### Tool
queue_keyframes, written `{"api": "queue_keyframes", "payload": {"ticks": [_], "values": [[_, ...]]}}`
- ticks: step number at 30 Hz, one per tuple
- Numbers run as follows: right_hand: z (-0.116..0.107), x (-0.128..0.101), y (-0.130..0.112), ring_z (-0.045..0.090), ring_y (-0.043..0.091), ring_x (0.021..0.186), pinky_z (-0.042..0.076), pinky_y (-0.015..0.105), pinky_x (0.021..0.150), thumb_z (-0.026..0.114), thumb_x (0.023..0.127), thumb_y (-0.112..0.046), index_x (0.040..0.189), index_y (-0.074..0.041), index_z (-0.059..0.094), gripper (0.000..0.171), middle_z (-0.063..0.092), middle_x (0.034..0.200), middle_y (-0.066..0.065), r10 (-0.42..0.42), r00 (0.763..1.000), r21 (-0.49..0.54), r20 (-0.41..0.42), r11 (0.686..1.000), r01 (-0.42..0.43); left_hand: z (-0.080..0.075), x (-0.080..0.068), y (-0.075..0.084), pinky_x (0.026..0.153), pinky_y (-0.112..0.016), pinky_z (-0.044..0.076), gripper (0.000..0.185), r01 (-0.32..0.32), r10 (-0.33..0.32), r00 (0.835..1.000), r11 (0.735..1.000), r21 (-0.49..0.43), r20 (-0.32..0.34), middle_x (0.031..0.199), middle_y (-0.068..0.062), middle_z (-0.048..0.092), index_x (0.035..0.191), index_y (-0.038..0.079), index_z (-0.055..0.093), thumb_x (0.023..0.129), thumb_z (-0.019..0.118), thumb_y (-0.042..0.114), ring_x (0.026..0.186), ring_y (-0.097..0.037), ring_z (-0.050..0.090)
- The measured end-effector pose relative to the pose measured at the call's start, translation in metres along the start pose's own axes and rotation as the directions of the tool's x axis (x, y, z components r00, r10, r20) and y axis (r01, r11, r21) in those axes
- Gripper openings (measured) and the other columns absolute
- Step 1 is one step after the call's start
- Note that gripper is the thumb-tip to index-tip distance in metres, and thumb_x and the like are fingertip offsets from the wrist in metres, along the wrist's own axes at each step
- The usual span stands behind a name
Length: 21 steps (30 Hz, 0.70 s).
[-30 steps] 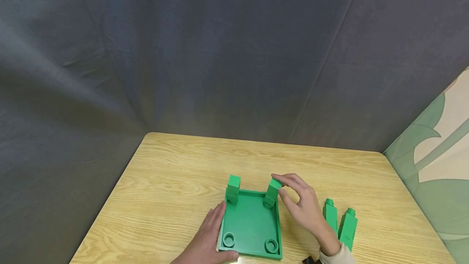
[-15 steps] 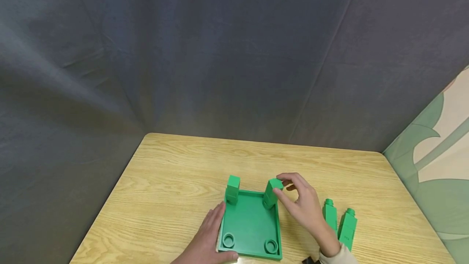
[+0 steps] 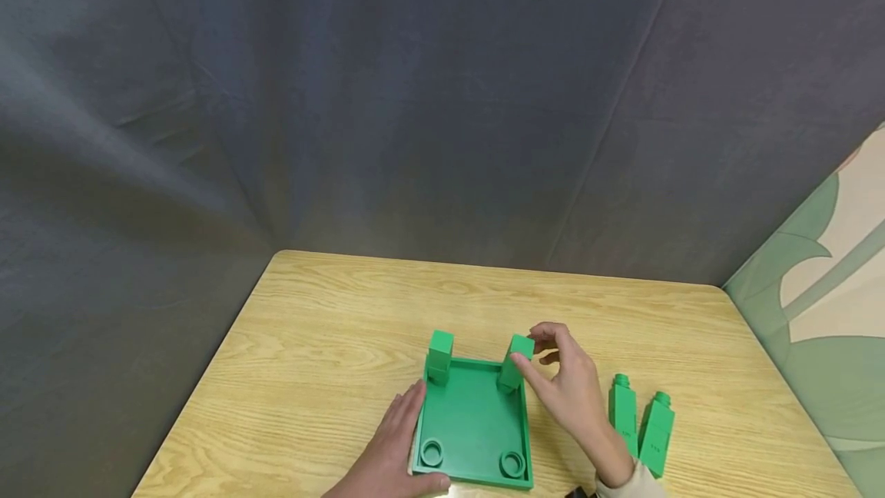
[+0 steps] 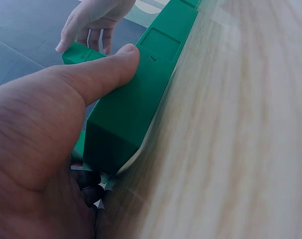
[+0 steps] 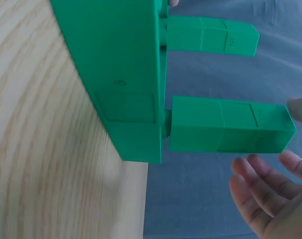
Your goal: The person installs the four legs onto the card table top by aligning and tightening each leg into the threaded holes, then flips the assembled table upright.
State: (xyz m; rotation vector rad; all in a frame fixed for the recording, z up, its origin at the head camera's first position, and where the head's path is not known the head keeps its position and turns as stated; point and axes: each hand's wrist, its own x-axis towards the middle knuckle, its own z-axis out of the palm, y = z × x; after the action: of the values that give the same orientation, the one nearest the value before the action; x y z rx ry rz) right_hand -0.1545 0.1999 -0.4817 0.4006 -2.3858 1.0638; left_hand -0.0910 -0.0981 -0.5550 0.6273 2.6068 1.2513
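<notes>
A square green tray [image 3: 473,421] with a low rim lies on the table. My left hand [image 3: 390,444] grips its near left corner, thumb along the front side and fingers along the left side. Two green square posts rise from the far corners: the left post [image 3: 439,356] and the right post [image 3: 520,344]. Thumb and fingertips of my right hand [image 3: 570,386] pinch the right post near its top. In the right wrist view this post [image 5: 230,124] shows a narrow neck at the tray. Round sockets [image 3: 432,452] mark both near corners.
Two loose green posts [image 3: 624,406] with threaded ends lie on the wooden table [image 3: 332,329], right of the tray and close to my right forearm. A dark grey curtain [image 3: 442,137] hangs behind the table, and a leaf-patterned cloth [image 3: 830,313] hangs at the right.
The right hand's thumb and fingers have shifted around the top of the right post, and the post has turned about its own axis. The left hand and tray have stayed put.
</notes>
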Motion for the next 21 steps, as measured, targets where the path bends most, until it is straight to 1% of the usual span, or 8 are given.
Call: {"api": "queue_keyframes", "payload": {"ticks": [2,5,7,9,11,13,16,21], "values": [[-0.002,0.0,0.001,0.064,0.011,0.091,0.058,0.032,0.072,0.082,0.088,-0.017,0.134,-0.012,0.058,0.052,0.068,0.111,-0.003,-0.027,0.999,-0.013,0.03,1.0,0.027,0.0,0.0,0.0,0.112,-0.074,0.025,0.127,-0.002,0.002,1.0,1.0,-0.004,0.0,0.169,-0.017,0.016,0.166,0.015,0.002,0.078,0.08,0.062,0.151,-0.051,0.015],[-0.008,0.001,0.002,0.062,0.012,0.101,0.055,0.033,0.083,0.072,0.095,-0.011,0.147,-0.016,0.052,0.056,0.066,0.12,-0.004,-0.077,0.991,0.033,0.11,0.997,0.074,0.0,0.0,-0.001,0.112,-0.073,0.025,0.127,-0.007,0.007,1.0,1.0,0.0,-0.001,0.169,-0.016,0.016,0.166,0.015,0.002,0.078,0.08,0.062,0.151,-0.05,0.015],[-0.011,0.002,0.004,0.061,0.013,0.109,0.052,0.032,0.09,0.065,0.099,-0.006,0.15,-0.017,0.05,0.055,0.064,0.127,-0.003,-0.116,0.979,0.087,0.17,0.991,0.102,0.0,0.0,-0.001,0.113,-0.073,0.025,0.127,-0.009,0.009,1.0,1.0,0.012,-0.003,0.169,-0.016,0.016,0.166,0.015,0.002,0.077,0.08,0.063,0.152,-0.05,0.016],[-0.014,0.003,0.006,0.059,0.014,0.117,0.05,0.032,0.096,0.059,0.101,-0.002,0.151,-0.02,0.05,0.054,0.062,0.133,-0.002,-0.14,0.965,0.135,0.22,0.984,0.112,0.0,0.0,-0.001,0.113,-0.072,0.025,0.128,-0.009,0.009,1.0,1.0,0.016,-0.004,0.169,-0.016,0.016,0.166,0.015,0.002,0.077,0.08,0.064,0.152,-0.049,0.016],[-0.016,0.004,0.008,0.059,0.014,0.122,0.051,0.036,0.098,0.055,0.103,-0.002,0.15,-0.02,0.052,0.051,0.062,0.136,-0.002,-0.153,0.955,0.157,0.254,0.981,0.116,0.0,0.0,-0.001,0.113,-0.072,0.024,0.128,-0.006,0.006,1.0,1.0,0.014,-0.004,0.169,-0.016,0.016,0.166,0.015,0.002,0.077,0.08,0.064,0.152,-0.049,0.016],[-0.016,0.004,0.011,0.058,0.014,0.125,0.051,0.042,0.098,0.053,0.104,-0.002,0.148,-0.022,0.054,0.049,0.062,0.137,-0.002,-0.154,0.95,0.158,0.271,0.981,0.114,0.0,0.0,-0.001,0.113,-0.073,0.024,0.128,-0.003,0.003,1.0,1.0,0.008,-0.001,0.169,-0.016,0.016,0.166,0.015,0.002,0.077,0.08,0.064,0.152,-0.05,0.015],[-0.016,0.004,0.013,0.059,0.014,0.124,0.052,0.045,0.096,0.055,0.104,-0.005,0.147,-0.025,0.055,0.047,0.062,0.136,-0.004,-0.14,0.951,0.145,0.275,0.984,0.102,0.0,0.0,0.0,0.114,-0.073,0.022,0.128,0.001,-0.001,1.0,1.0,0.0,0.003,0.169,-0.017,0.016,0.166,0.015,0.002,0.077,0.08,0.064,0.152,-0.05,0.015],[-0.015,0.002,0.012,0.06,0.01,0.118,0.053,0.033,0.095,0.065,0.101,-0.015,0.142,-0.03,0.057,0.045,0.064,0.134,-0.006,-0.085,0.965,0.101,0.249,0.993,0.062,-0.001,0.0,0.002,0.114,-0.073,0.021,0.127,0.005,-0.005,1.0,1.0,-0.007,0.006,0.169,-0.018,0.016,0.166,0.013,0.003,0.077,0.079,0.065,0.152,-0.05,0.014]]}}
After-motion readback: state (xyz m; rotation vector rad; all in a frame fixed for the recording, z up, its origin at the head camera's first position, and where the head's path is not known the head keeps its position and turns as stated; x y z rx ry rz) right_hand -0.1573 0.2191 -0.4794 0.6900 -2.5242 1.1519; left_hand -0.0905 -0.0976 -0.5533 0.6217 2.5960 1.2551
